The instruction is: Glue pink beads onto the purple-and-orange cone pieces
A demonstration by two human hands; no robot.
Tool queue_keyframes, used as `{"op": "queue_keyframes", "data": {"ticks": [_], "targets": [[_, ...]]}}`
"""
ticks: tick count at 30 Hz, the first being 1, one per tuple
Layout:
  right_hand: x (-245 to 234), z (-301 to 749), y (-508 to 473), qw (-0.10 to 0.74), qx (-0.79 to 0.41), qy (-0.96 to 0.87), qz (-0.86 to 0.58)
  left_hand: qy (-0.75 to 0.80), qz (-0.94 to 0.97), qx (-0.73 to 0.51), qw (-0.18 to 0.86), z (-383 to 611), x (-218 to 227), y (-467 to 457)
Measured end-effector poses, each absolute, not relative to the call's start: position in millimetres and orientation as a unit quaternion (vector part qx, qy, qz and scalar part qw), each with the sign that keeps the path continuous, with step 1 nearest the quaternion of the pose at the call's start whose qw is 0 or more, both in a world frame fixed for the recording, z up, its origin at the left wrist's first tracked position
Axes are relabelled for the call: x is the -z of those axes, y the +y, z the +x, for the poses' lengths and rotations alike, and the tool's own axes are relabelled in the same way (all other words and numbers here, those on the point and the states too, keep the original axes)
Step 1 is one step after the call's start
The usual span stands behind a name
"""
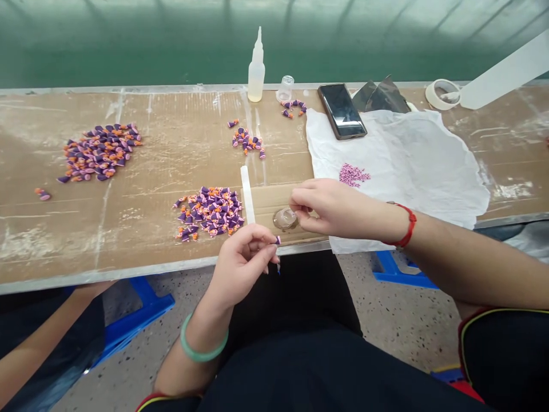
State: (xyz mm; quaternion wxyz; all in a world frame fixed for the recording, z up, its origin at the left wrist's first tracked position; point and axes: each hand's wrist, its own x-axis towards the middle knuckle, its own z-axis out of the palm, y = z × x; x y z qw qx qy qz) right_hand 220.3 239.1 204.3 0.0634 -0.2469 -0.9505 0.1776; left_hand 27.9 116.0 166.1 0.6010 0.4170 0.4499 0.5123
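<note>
My left hand (242,257) is closed in a pinch on a small purple piece (278,240) just in front of the table edge. My right hand (332,207) hovers over a small round clear dish (283,218) on a cardboard patch, its fingers pinched together; what they hold is too small to name. A heap of purple and orange pieces (210,210) lies just left of a white strip (247,194). Tiny pink beads (353,174) sit on a white cloth (429,166) to the right.
Another big pile of purple and orange pieces (99,152) lies far left, smaller clusters (247,141) at the back. A glue bottle (256,67), clear cup (285,88), phone (342,110) and tape roll (442,94) stand at the rear. Another person's arm (38,337) is at lower left.
</note>
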Motion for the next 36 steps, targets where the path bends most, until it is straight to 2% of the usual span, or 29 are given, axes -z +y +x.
{"op": "queue_keyframes", "data": {"ticks": [9,13,15,18,22,24,26,29,36], "targets": [[-217,206,240,-0.058,-0.096,-0.962,-0.248,0.502,0.378,-0.533,0.566,32,-164,116],[-219,204,240,-0.079,-0.085,-0.962,-0.247,0.502,0.391,-0.517,0.572,31,-164,117],[-221,205,240,-0.06,-0.09,-0.963,-0.249,0.497,0.386,-0.518,0.579,31,-165,118],[-227,208,236,0.02,-0.158,-0.952,-0.262,0.48,0.359,-0.542,0.589,32,-166,118],[-238,212,219,0.121,-0.385,-0.86,-0.313,0.416,0.3,-0.609,0.605,37,-172,116],[-242,212,208,0.139,-0.506,-0.786,-0.328,0.384,0.276,-0.625,0.622,39,-176,115],[-245,212,198,0.148,-0.579,-0.733,-0.324,0.363,0.262,-0.632,0.633,42,-181,114],[-248,212,189,0.163,-0.598,-0.716,-0.321,0.353,0.258,-0.641,0.631,45,-187,110],[-256,212,182,0.163,-0.528,-0.775,-0.306,0.36,0.275,-0.643,0.617,50,-191,101]]}}
